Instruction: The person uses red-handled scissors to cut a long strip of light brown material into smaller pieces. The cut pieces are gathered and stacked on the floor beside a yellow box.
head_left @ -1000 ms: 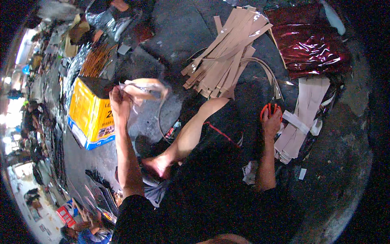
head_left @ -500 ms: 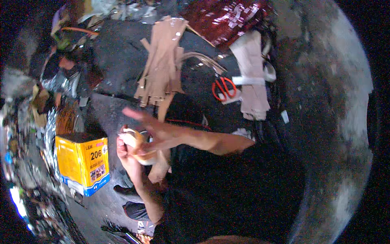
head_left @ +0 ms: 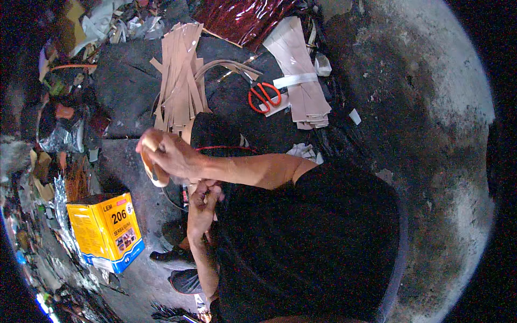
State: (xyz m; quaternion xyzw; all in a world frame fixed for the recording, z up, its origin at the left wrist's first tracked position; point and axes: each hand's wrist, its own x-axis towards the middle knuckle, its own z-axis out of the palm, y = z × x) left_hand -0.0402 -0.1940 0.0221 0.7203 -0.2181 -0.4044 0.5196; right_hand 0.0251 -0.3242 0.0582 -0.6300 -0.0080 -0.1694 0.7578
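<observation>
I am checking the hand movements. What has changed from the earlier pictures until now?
The right hand left the orange scissors, crossed to the person's left and now grips a tan strip. The left hand came down from its raised position and sits closed just under the right forearm. The scissors, the pile of tan strips and the yellow can lie as before; only the camera turned.

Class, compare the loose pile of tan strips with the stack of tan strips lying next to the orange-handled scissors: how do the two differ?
The loose pile of tan strips is fanned and crisscrossed, while the stack by the scissors lies squared up. A white band crosses the stack; nothing binds the pile. The pile's strips look narrower, the stack's wider. Both are flat tan material lying on the dark floor, away from both hands.
</observation>
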